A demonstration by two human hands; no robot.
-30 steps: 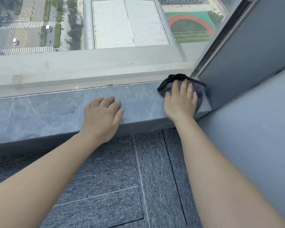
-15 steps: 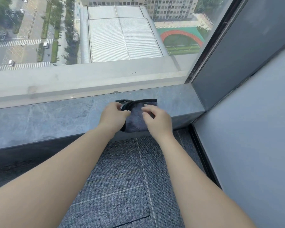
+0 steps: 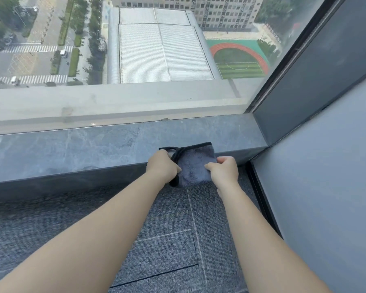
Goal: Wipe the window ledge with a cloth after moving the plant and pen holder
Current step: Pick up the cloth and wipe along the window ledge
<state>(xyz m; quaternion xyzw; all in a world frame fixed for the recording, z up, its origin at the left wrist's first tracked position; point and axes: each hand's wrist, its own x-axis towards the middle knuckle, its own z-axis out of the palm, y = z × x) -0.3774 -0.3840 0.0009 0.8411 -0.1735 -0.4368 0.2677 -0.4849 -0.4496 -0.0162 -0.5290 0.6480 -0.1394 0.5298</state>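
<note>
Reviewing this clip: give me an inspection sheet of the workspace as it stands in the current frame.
Surface: grey stone window ledge, bare along the stretch in view; a small chip at the back edge by the glass.
Job's things: dark grey cloth draped over the ledge's front edge near the right corner; plant and pen holder not in view.
Clutter: nothing seen.
Grippers: left hand and right hand each pinch a side of the cloth.
Cables: nothing seen.
Surroundings: large window looking down on roofs and a sports field; grey wall at right; grey carpet tiles below.
</note>
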